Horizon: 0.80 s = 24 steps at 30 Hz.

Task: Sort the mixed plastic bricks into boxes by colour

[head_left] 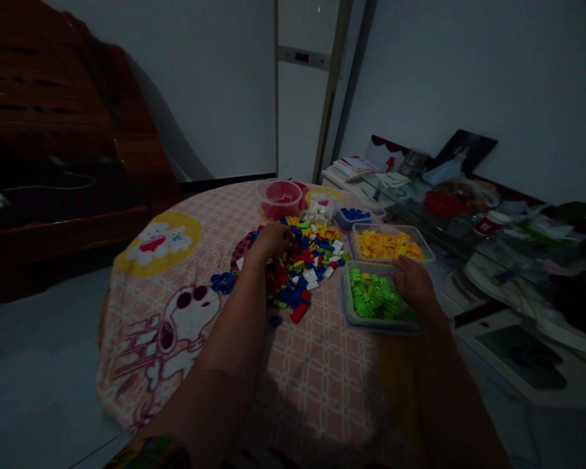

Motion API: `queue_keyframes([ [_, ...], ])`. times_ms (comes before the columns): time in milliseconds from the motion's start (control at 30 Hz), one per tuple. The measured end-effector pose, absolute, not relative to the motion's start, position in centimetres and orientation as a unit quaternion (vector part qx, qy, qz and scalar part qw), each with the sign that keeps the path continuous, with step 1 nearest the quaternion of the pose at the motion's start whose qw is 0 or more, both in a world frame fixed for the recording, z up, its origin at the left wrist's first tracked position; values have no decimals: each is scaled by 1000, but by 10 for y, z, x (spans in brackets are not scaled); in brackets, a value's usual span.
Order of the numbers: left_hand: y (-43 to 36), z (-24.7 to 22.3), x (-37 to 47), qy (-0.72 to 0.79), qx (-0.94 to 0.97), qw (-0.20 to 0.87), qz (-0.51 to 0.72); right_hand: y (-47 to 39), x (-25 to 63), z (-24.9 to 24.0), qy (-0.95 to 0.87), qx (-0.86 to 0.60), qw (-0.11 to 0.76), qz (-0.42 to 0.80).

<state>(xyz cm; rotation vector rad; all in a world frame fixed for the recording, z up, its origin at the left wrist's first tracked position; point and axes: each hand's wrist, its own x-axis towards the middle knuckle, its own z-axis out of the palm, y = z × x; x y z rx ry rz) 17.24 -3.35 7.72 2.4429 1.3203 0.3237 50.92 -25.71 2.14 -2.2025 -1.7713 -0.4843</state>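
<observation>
A mixed pile of toy building bricks (312,277) in red, blue, white, yellow and green lies on the round table. My left hand (273,240) reaches over the far left part of the pile, fingers curled together and pointing down; whatever they pinch is too small and dark to make out. At the right, my right hand (413,280) grips the right part of the rim of a clear plastic box (354,319), which holds green bricks (375,296). Just behind it stands a box of yellow bricks (389,245), close to my right fingertips.
Farther back are a small box of blue bricks (355,215), white bricks (321,207) and a round pink tub (279,200) with red pieces. A patterned cloth (317,371) covers the table. A cluttered glass stand (405,202) borders it at right; a wooden bench (53,124) stands left.
</observation>
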Motion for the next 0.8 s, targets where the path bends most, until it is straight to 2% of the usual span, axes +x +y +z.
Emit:
queue_keyframes([
  [200, -45, 88, 173, 393, 885, 249, 32, -257, 510, 20, -615, -756, 145, -172],
  [400, -64, 90, 201, 386, 908, 154, -51, -256, 511, 19, -610, -757, 147, -180],
  [600, -67, 87, 205, 392, 909, 133, -56, -256, 512, 19, -612, -758, 141, -178],
  [800, -57, 85, 192, 386, 896, 220, -27, -256, 510, 22, -608, -765, 132, -166],
])
